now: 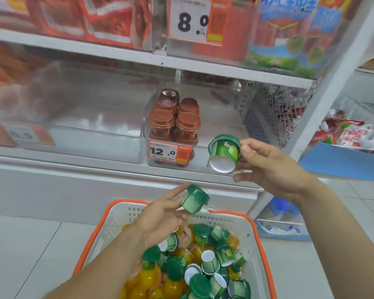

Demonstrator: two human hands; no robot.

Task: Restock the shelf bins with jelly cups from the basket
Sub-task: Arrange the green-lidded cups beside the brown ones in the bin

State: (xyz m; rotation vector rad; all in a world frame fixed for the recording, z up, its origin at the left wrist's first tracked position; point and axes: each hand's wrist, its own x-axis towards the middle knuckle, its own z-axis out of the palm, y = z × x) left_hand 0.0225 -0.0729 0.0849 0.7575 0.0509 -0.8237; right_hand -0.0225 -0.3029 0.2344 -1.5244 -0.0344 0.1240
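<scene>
So there's a green jelly cup (225, 153) in the right hand (270, 167), tipped so its white bottom faces down toward the camera, fingers and thumb wrapped around it, held right at the front edge of the clear shelf bin (214, 117). The left hand (162, 214) has a second green cup (194, 198) pinched at its fingertips, tilted, hovering just above the far rim of the basket (255, 231). That basket is white with an orange rim and sits on the floor below the shelf, packed with more green cups (205, 268) lying every which way, plus orange-yellow ones (151, 279) piled along its left side.

Inside the bin, toward its left wall, there are red-brown cups (175, 121) stacked in two columns, and a 12.0 price tag (170, 152) is stuck on the bin's front. The rest of that bin's floor to the right looks bare. The neighbouring bin (84, 117) on the left is see-through too, contents too blurry to call. Up on the higher shelf there's an 8.0 price tag (190, 18) among red packets (108, 20)
</scene>
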